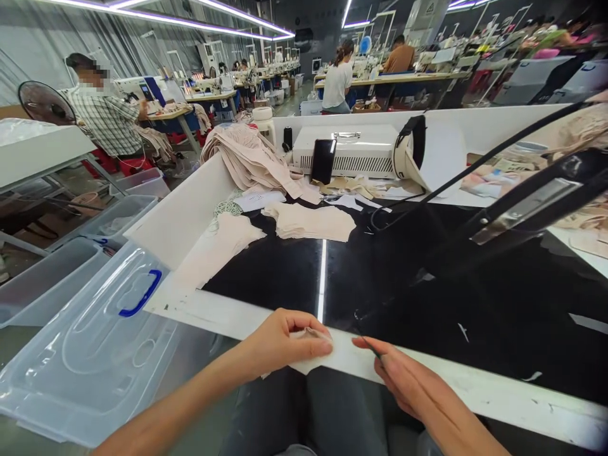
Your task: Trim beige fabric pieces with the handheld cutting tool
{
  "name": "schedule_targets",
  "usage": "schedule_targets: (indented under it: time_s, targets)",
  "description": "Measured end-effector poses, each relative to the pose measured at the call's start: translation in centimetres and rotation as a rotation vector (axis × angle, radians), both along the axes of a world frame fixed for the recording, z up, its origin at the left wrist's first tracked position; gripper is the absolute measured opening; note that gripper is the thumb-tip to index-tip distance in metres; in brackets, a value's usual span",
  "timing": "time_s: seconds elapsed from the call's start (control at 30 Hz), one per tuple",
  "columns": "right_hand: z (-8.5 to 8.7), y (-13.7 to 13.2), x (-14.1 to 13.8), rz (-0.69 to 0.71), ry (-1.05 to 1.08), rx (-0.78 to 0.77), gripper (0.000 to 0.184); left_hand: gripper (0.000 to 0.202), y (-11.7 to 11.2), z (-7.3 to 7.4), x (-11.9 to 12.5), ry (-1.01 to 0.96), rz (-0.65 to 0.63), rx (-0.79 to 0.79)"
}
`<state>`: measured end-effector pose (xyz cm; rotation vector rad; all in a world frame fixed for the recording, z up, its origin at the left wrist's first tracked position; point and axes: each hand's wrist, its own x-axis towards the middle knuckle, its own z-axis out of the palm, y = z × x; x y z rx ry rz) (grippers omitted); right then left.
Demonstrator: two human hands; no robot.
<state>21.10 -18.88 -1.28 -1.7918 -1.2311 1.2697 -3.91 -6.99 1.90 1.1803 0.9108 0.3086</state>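
Observation:
Over the near table edge, my left hand (297, 339) pinches a small cream fabric piece (308, 364) between thumb and fingers. Part of the piece hangs below the thumb. A short gap to the right, my right hand (403, 373) is closed around a thin dark pointed tool (371, 347); its kind is too small to make out, and its tip points up and left. Beyond my hands a stack of cream cut fabric pieces (311, 221) lies on the black table surface (266, 272). Another cream fabric stack (223, 244) lies at the left edge.
A phone (323, 161) leans on a white slotted machine (351, 152). A heap of fabric strips (247, 158) is at back left. A dark lamp arm (532, 202) crosses the right side. Clear plastic bins (85, 342) stand at left. People sit at sewing tables behind.

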Motion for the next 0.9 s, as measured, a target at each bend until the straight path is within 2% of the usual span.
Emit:
schedule_targets:
  time_s: [0.17,0.33,0.63,0.9]
  targets:
    - [0.9,1.1,-1.5,0.114,0.039,-0.008,0.075,0.032,-0.1,0.3,-0.8,0.016,-0.035,0.008]
    - [0.7,1.1,-2.1,0.148,0.038,-0.016,0.082,0.029,0.0,0.2,-1.1,0.028,-0.048,0.034]
    - [1.1,1.6,-2.5,0.211,0.050,0.013,0.080,0.025,-0.1,0.1,-1.5,0.059,-0.067,0.061]
    - [0.9,1.6,-2.6,0.220,0.045,0.027,0.075,0.020,-0.1,0.6,-1.2,0.099,-0.076,0.069]
